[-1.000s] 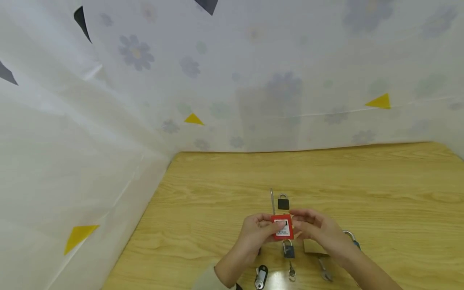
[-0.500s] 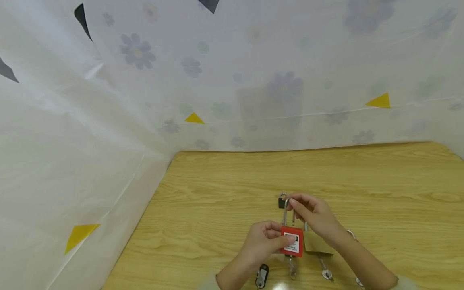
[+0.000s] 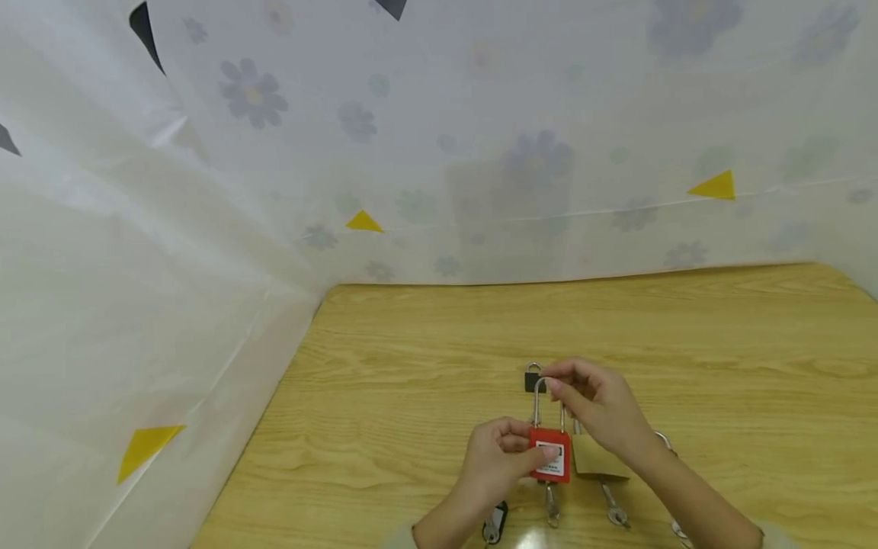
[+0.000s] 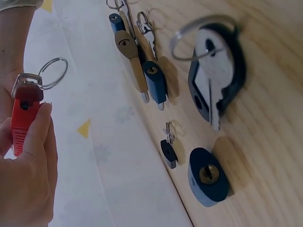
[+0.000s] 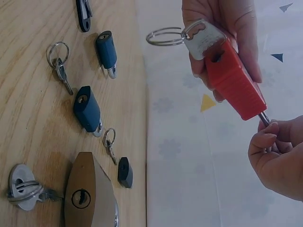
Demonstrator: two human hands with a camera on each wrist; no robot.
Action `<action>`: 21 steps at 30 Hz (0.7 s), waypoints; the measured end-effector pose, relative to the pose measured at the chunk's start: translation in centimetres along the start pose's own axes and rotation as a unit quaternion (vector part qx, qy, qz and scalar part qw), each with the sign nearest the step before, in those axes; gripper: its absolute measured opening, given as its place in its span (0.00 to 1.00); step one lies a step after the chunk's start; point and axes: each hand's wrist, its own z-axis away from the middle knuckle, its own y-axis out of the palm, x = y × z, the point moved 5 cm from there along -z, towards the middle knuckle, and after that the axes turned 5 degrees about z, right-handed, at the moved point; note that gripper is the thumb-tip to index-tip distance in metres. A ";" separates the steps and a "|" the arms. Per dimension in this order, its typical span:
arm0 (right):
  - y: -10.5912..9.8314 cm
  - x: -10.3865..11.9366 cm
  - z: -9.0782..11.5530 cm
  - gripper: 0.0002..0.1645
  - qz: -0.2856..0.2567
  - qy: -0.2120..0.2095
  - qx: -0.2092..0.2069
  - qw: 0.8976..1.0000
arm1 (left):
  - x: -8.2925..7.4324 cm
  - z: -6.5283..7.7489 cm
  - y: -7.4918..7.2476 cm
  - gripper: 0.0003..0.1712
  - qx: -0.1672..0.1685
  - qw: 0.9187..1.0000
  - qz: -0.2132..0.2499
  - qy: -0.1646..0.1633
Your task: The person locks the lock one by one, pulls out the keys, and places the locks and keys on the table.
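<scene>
In the head view my left hand [image 3: 497, 465] grips the body of a red padlock [image 3: 549, 436], thumb across its white label. My right hand [image 3: 604, 408] pinches the top of the raised metal shackle [image 3: 536, 400] between thumb and fingertips. Both shackle legs reach down to the body's top in this view. A key [image 5: 203, 40] with a split ring [image 5: 163, 37] sits in the bottom of the red padlock in the right wrist view. The padlock is held up off the wooden table. Behind the right fingertips lies a small black padlock [image 3: 533, 381].
A brass padlock [image 3: 600, 460] lies right of the red one, with keys [image 3: 615, 512] below it. Blue padlocks [image 5: 86, 109] and a ringed key [image 5: 60, 71] lie on the wooden table [image 3: 384, 396]. A black key tag [image 3: 495, 522] is near the left forearm. White sheeting [image 3: 425, 152] stands behind.
My right hand has moved from beside the red padlock's body up to its shackle. The shackle, earlier standing out at the left, has turned over the body. The left hand has shifted slightly right and down.
</scene>
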 end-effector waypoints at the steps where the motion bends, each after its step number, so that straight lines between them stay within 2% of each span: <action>1: 0.0 0.0 0.0 0.08 -0.001 -0.004 -0.004 1.000 | 0.0 0.0 0.0 0.14 -0.002 1.000 0.001 -0.001; 6: 0.2 0.0 0.2 0.07 -0.002 -0.014 -0.023 1.000 | 0.1 0.0 0.0 0.14 -0.006 1.000 0.011 -0.003; 16: 1.0 0.0 0.5 0.06 -0.006 -0.031 -0.025 0.999 | 0.0 -0.4 -0.5 0.14 -0.016 0.999 0.045 0.003; 19: 1.0 -0.4 0.7 0.10 -0.021 0.007 -0.033 0.999 | -0.3 -0.5 -0.6 0.14 -0.020 0.999 0.048 0.008; 21: 1.1 -1.1 0.9 0.15 -0.050 0.063 -0.031 0.996 | -0.5 -0.6 -0.8 0.14 -0.025 0.998 0.054 0.013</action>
